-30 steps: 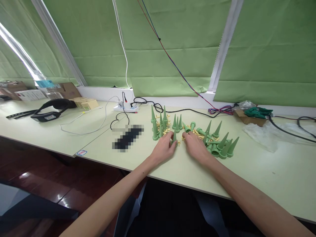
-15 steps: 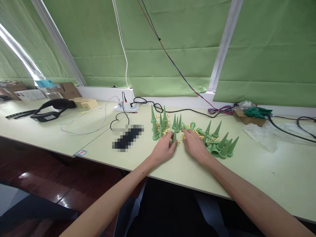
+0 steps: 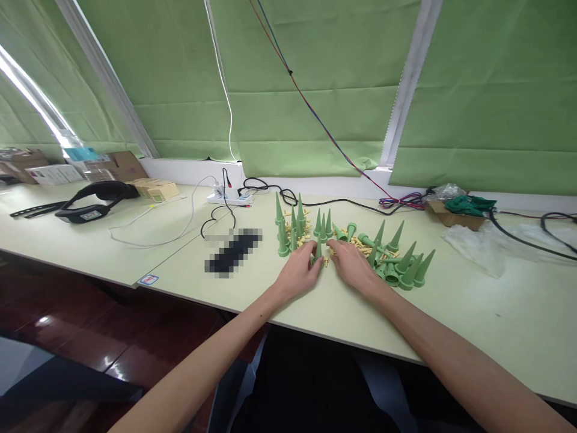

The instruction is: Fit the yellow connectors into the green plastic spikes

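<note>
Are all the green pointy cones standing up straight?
No, one green cone lies on its side just beyond the right hand, among small yellow pieces.

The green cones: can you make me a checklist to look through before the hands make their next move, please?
1. Green cone point-up: ok. The left hand has its fingers around it.
2. Yellow peg easy to see: ok. It is right beside the held cone.
3. Right hand holding a part: cannot tell. Its grip is hidden, with yellow pieces close by.
4. Cones on the left standing up: ok. The ones you can see point upward.
5. Cones on the right all standing: not ok. Several lie on their sides.
</note>
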Demonstrator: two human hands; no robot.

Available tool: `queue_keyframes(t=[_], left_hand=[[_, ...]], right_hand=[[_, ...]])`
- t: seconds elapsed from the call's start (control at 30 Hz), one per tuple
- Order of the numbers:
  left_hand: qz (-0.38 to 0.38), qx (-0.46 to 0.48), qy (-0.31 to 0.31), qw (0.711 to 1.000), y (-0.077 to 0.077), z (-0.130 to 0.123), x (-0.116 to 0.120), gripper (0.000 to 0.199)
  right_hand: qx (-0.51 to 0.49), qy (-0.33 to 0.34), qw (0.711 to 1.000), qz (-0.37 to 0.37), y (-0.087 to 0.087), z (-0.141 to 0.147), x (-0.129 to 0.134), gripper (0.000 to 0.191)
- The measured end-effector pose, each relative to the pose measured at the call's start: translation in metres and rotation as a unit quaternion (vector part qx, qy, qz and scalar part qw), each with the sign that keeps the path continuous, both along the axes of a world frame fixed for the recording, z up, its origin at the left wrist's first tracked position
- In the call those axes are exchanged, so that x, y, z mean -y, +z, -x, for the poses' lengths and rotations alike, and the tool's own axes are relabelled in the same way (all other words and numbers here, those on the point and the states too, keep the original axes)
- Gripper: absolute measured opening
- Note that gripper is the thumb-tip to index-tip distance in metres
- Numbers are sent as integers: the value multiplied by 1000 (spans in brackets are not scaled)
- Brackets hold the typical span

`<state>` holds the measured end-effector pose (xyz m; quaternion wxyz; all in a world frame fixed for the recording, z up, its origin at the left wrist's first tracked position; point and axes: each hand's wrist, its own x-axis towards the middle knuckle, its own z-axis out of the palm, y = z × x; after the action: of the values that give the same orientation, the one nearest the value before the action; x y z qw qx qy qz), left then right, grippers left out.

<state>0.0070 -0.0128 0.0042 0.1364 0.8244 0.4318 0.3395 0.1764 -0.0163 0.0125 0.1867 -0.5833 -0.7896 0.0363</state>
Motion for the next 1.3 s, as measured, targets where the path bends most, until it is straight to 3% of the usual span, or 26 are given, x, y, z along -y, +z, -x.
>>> queue_keyframes(t=[0.43,0.8,1.03,1.3], left_hand=[[-4,0,-3,1000,-1,0,-1,9],[7,29,11,999,-3,1,-2,11],[34,50,0,998,-1,1,-2,13],[54,61,-5,997,-1,2,-3,14]], right_hand=[[-44,28,998,-28,-13,-3,-10,29],[-74,34,994,-75,-11,-2,-9,24],[-164,56,977,-124,-8,0,-7,26],[-241,110,956,-126,-11,3,-10,22]])
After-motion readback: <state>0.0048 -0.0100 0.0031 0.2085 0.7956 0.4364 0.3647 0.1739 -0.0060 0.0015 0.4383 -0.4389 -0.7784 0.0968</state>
